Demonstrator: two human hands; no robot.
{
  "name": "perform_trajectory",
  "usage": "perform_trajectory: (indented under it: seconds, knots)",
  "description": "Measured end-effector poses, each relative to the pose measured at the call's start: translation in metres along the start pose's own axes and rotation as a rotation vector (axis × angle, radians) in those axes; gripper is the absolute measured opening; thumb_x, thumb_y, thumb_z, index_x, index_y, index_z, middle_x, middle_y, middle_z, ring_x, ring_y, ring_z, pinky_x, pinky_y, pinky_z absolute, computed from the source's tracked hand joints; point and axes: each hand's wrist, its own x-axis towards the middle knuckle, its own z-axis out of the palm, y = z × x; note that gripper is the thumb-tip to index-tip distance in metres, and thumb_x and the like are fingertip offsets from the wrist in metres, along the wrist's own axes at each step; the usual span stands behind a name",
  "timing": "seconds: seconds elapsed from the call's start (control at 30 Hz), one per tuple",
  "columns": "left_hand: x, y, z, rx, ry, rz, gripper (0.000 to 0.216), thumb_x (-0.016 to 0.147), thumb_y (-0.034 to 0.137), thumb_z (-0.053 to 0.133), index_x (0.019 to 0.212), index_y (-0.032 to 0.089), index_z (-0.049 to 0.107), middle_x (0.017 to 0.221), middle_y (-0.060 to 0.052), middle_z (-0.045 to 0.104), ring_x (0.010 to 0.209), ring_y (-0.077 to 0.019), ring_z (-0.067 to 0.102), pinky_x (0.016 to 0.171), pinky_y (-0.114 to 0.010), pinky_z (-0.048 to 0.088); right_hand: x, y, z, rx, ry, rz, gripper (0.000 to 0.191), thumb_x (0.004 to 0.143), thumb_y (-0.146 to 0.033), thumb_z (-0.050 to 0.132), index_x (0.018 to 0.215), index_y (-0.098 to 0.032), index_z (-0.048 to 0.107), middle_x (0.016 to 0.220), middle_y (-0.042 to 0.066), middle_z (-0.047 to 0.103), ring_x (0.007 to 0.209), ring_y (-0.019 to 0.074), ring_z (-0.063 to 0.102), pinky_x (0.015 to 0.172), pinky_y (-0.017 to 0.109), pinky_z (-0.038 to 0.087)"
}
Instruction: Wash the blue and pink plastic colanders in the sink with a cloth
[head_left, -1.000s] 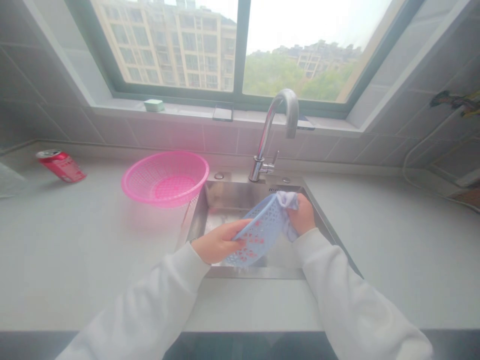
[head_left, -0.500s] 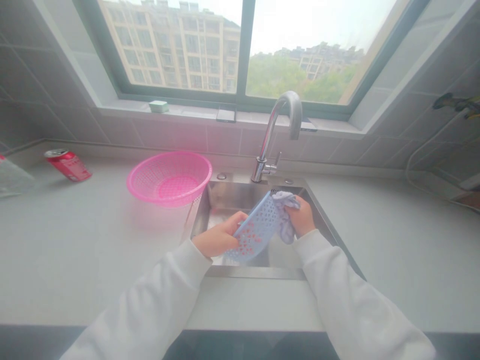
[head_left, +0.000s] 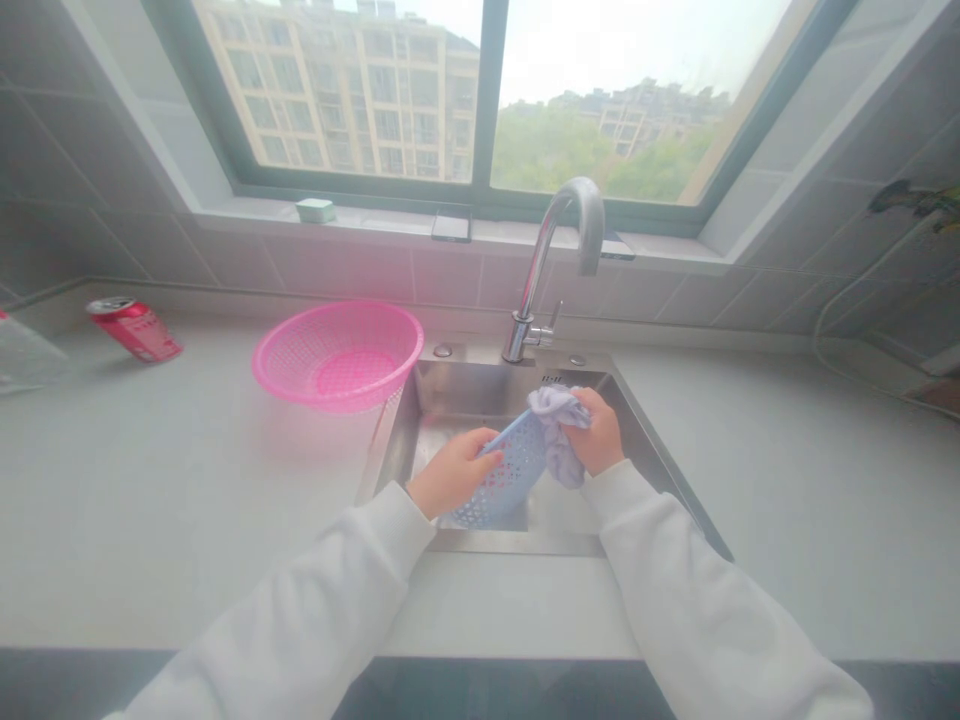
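A light blue plastic basket (head_left: pixel 510 480) with many holes is tilted over the sink (head_left: pixel 480 375). My left hand (head_left: pixel 455 472) is closed on its near-left rim, thumb and fingers pinching the edge. In my right hand (head_left: pixel 598 432) a pale lavender cloth (head_left: pixel 561 440) is bunched up. The cloth is pressed over the basket's right-hand rim and hangs down its side. Part of the basket's far side is hidden behind the cloth and my left hand. Pinkish-red specks show through some of the holes.
A pink colander (head_left: pixel 337 355) stands left of the sink, its edge close to the sink's rim. Farther left a red can (head_left: pixel 135 328) lies tilted beside a clear plastic bag (head_left: pixel 26 355). The chrome faucet (head_left: pixel 555 260) rises behind the sink. A green box (head_left: pixel 315 210) sits on the windowsill.
The basket has turned and dropped a little in my left hand. My right hand has brought the cloth slightly left and up onto the rim.
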Motion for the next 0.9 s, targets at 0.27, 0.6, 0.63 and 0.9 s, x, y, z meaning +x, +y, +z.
perform_trajectory:
  seconds: [0.27, 0.6, 0.63, 0.9]
  knots:
    - [0.003, -0.003, -0.001, -0.019, 0.045, 0.151, 0.024, 0.090, 0.033, 0.067, 0.110, 0.019, 0.064, 0.109, -0.006, 0.073, 0.102, -0.0239, 0.067, 0.086, -0.035, 0.056, -0.024, -0.027, 0.021, -0.100, -0.197, -0.487, 0.011, 0.079, -0.030, 0.075, 0.088, -0.025, 0.079, 0.079, 0.002, 0.056, 0.066, 0.0161, 0.055, 0.060, 0.029, 0.046]
    - [-0.012, 0.013, -0.007, -0.090, -0.153, 0.126, 0.021, 0.094, 0.039, 0.065, 0.105, 0.021, 0.062, 0.101, -0.006, 0.073, 0.091, -0.0225, 0.072, 0.079, -0.034, 0.056, 0.009, 0.016, -0.014, -0.104, 0.125, -0.073, 0.015, 0.079, -0.034, 0.067, 0.088, -0.024, 0.074, 0.083, 0.005, 0.065, 0.081, 0.0261, 0.066, 0.074, 0.040, 0.054]
    - [-0.011, 0.012, -0.005, -0.095, -0.124, 0.120, 0.021, 0.094, 0.039, 0.064, 0.105, 0.021, 0.062, 0.102, -0.006, 0.072, 0.091, -0.0227, 0.072, 0.079, -0.034, 0.056, 0.003, 0.007, -0.010, -0.118, 0.112, -0.137, 0.014, 0.080, -0.034, 0.068, 0.087, -0.024, 0.074, 0.081, 0.004, 0.063, 0.079, 0.0244, 0.064, 0.071, 0.037, 0.053]
    - [0.000, 0.001, -0.011, -0.072, 0.013, 0.185, 0.028, 0.085, 0.039, 0.076, 0.102, 0.020, 0.064, 0.098, -0.004, 0.072, 0.093, -0.0223, 0.068, 0.086, -0.035, 0.054, -0.028, -0.044, 0.021, -0.115, -0.171, -0.561, 0.010, 0.080, -0.027, 0.072, 0.088, -0.025, 0.078, 0.078, 0.001, 0.055, 0.063, 0.0151, 0.054, 0.058, 0.029, 0.043]
